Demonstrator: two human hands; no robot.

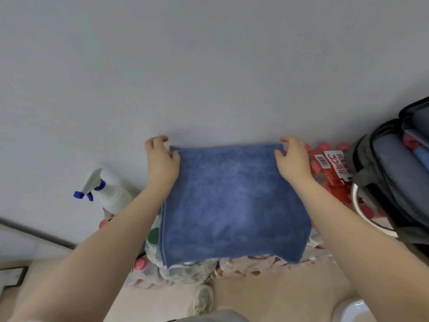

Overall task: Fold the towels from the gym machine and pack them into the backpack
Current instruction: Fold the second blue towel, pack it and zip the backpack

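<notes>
A blue towel [232,203] hangs in front of me, folded double, its top edge level and its lower edge loose. My left hand [161,162] pinches the top left corner between thumb and curled fingers. My right hand [293,160] pinches the top right corner the same way. The dark backpack [394,173] stands at the right edge with its top unzipped; a red and a blue item show inside.
A plain grey wall fills the upper view. A white spray bottle [108,191] with a blue trigger stands at the left. Shrink-wrapped packs of red-capped bottles [329,168] lie under and beside the towel. A white curved rim [362,212] sits by the backpack. My shoe [204,298] shows on the beige floor.
</notes>
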